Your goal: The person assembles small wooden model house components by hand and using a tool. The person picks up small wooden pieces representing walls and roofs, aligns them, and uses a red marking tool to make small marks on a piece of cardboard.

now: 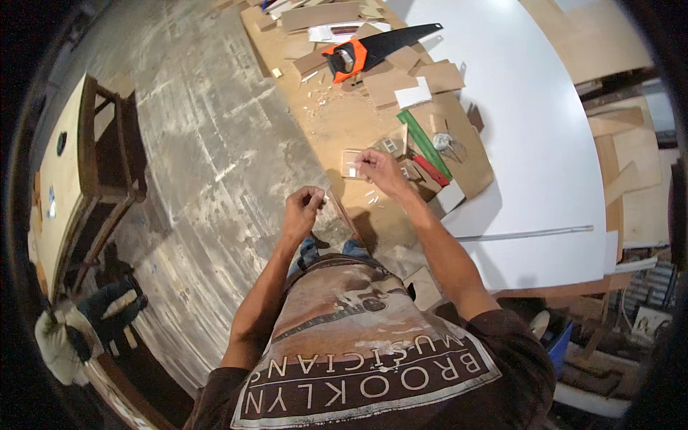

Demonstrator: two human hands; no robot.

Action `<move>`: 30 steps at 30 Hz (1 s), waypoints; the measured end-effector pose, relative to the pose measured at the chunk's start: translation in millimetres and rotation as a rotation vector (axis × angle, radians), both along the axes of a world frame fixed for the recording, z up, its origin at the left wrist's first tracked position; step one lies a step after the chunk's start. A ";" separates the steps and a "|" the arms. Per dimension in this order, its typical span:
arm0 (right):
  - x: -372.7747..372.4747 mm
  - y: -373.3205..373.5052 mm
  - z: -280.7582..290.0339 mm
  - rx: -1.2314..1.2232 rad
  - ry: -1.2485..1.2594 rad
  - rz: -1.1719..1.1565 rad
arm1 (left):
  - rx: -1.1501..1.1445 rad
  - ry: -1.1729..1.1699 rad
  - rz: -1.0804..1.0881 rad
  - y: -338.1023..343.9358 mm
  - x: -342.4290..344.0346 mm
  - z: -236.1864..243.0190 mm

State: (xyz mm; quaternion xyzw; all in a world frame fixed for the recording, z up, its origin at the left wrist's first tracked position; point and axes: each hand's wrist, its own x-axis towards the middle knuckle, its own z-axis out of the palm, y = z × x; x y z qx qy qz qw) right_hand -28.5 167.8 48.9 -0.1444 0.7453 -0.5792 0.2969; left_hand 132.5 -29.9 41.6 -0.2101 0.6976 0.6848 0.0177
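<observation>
My left hand (304, 209) is closed in a pinch just off the bench edge, with a small white piece (327, 196) at its fingertips. Over a small flat wooden piece (349, 156) on the bench, my right hand (382, 172) has its fingers drawn together; whatever they hold is too small to make out. White bits show on that wooden piece beside the fingertips. Several small white strips (371, 196) lie on the bench just below the right hand. Right of that hand are small wooden blocks (389, 147), a green strip (424, 143) and a red-handled tool (431, 170).
A handsaw (351, 59) with an orange and black handle lies on wood offcuts (387, 86) at the far side. A large white sheet (530, 143) covers the right, with a thin metal rod (527, 233) on it. A wooden table (68, 179) stands at left on the concrete floor (193, 158).
</observation>
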 end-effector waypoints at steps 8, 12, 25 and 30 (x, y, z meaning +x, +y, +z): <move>73.0 55.9 1.8 -0.109 -0.124 -0.174 | 0.280 -0.037 -0.139 70.0 -39.0 24.1; 106.7 77.4 -2.5 -0.132 0.042 -0.199 | 0.214 -0.079 -0.245 91.0 -22.5 4.4; 154.1 124.0 -68.4 0.051 0.047 -0.329 | 0.261 -0.387 -0.369 134.1 3.5 -26.1; 130.1 129.7 -82.3 0.448 0.403 -0.286 | -0.247 -0.180 -0.261 120.9 -3.1 -77.8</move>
